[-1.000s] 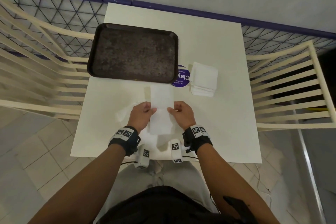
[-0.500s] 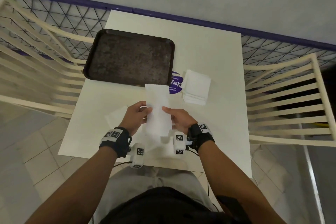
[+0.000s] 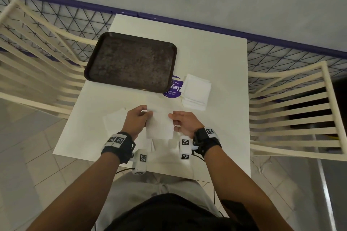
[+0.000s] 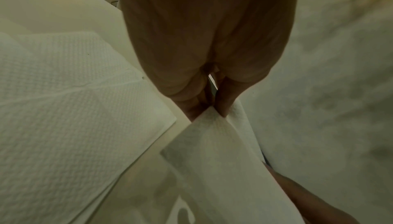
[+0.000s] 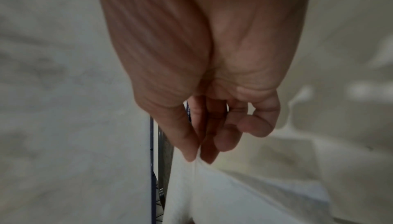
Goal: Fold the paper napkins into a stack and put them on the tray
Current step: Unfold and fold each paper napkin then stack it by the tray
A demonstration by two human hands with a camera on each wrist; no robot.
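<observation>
White paper is what I have between my fingers: the napkin hangs from its top edge above the near part of the table. My left hand pinches its left top corner, thumb against the fingertips, as the left wrist view shows plainly. My right hand pinches the right top corner the same way; in the right wrist view the thumb and first finger close on the paper while the other fingers curl loosely behind. The sheet looks already folded into a narrow upright strip, though I cannot count the layers.

Just left of my left hand a flat napkin lies on the table, partly hidden by the wrist; in the left wrist view its embossed surface and a crease show clearly. Farther out to the right, the stack of square napkins sits on the table, overlapping a round purple sticker. The dark tray lies beyond my hands toward the left, its near right corner also over the sticker, and no napkin is on it yet. Cream slatted chairs stand at both sides of the table.
</observation>
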